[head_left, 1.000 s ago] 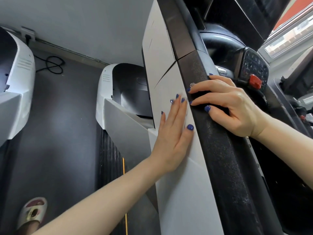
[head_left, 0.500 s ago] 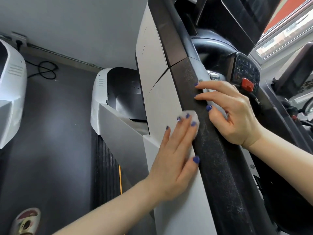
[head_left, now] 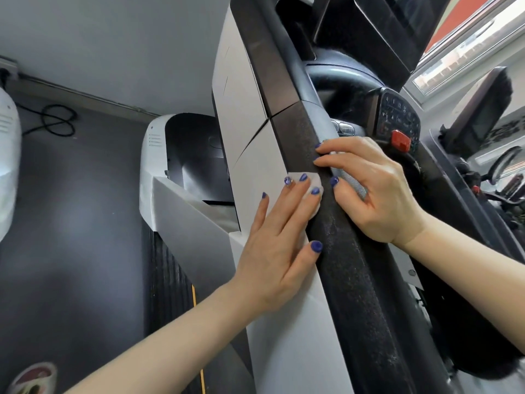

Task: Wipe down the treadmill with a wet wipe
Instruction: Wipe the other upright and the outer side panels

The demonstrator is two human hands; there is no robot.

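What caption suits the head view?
Left hand presses wet wipe on treadmill's white panel; right hand steadies black rail.

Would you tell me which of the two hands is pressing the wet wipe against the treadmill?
The left hand: its flat fingers press the wet wipe onto the treadmill's white side panel, while the right hand rests across the black handrail.

Open floor (head_left: 79,209) left; console (head_left: 397,120) crowds handrail (head_left: 349,268) right.
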